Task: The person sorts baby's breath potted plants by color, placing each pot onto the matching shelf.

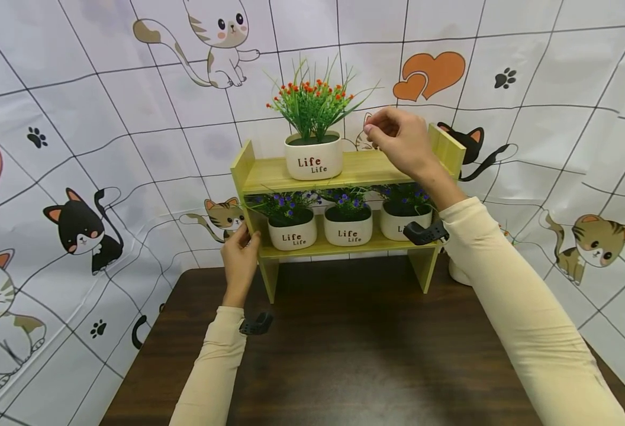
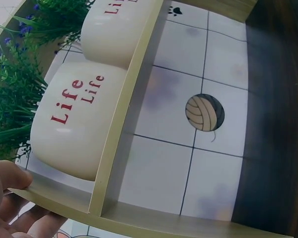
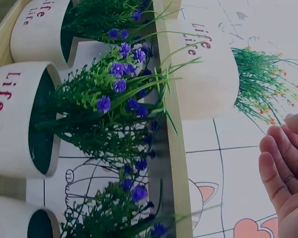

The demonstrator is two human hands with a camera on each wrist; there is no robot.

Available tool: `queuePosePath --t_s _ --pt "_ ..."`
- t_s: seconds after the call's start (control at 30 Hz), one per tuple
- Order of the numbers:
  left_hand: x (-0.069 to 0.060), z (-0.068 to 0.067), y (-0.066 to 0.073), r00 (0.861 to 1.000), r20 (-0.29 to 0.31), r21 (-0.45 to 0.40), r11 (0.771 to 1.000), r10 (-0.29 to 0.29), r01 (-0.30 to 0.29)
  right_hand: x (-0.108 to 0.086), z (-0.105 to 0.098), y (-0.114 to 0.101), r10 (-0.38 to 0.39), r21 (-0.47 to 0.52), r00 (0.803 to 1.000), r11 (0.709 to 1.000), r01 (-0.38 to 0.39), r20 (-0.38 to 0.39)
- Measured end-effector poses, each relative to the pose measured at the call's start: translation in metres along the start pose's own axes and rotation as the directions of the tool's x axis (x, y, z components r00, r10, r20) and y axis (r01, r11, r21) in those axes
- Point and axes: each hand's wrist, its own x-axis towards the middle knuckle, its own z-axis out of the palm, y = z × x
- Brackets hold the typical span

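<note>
My left hand (image 1: 239, 260) grips the left side panel of a two-tier wooden shelf (image 1: 366, 168); in the left wrist view its thumb (image 2: 16, 176) lies inside the panel and the fingers outside. Above the top board's right part hovers my right hand (image 1: 402, 142), fingers loosely curled and holding nothing. To its left, a white "Life" pot with orange-flowered grass (image 1: 313, 160) stands on the top board. Three white pots with purple flowers (image 1: 292, 235) line the lower board; the right wrist view shows their blooms (image 3: 117, 69) up close. My right forearm partly overlaps the rightmost one.
The shelf stands on a dark wooden table (image 1: 344, 355) against a wall covering (image 1: 147, 136) printed with cats and grid lines. Another white pot (image 1: 458, 273), mostly hidden behind my right sleeve, stands right of the shelf. Each wrist wears a black band (image 1: 257, 323).
</note>
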Motion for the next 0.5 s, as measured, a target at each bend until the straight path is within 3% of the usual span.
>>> queuePosePath --t_s 0.5 --pt "0.001 0.0 -0.001 1.0 0.0 -0.006 1.0 0.005 -0.005 -0.028 -0.034 0.006 -0.021 -0.033 0.999 0.999 0.019 -0.041"
